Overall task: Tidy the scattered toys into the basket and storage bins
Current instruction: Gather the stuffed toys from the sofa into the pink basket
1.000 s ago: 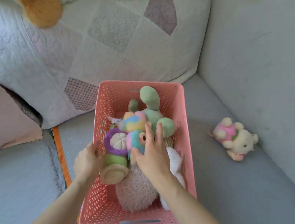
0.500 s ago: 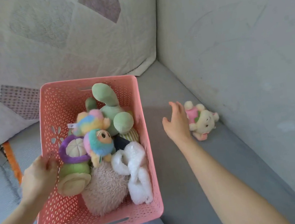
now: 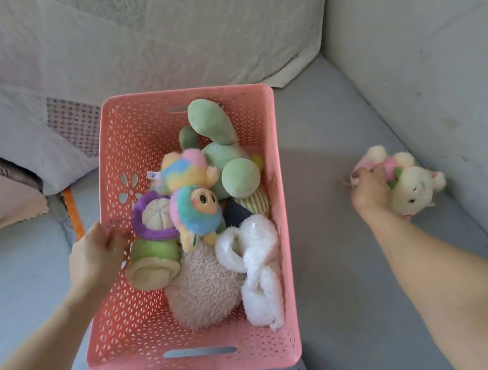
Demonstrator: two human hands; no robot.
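Head view: right hand (image 3: 370,193) curls around small cream plush bunny in pink dress (image 3: 404,185), lying on grey sofa seat by the backrest, well apart from pink perforated plastic basket (image 3: 284,241). Left hand (image 3: 97,256) grips the basket's left rim, likely steadying it for the drop.

basket (image 3: 112,157): coral pink, punched all over with small holes and a flower cut-out
long-eared plush (image 3: 221,157): pale green
fuzzy plush (image 3: 194,217): pastel rainbow of pink, yellow and blue, peach face
ring toy (image 3: 152,216): purple rim, cream centre
round plush (image 3: 199,287): dusty pink
fluffy plush (image 3: 258,268): white
small bunny (image 3: 413,186): cream, pink and green outfit
sofa (image 3: 352,263): grey-blue
quilt (image 3: 159,42): off-white, one dotted mauve patch
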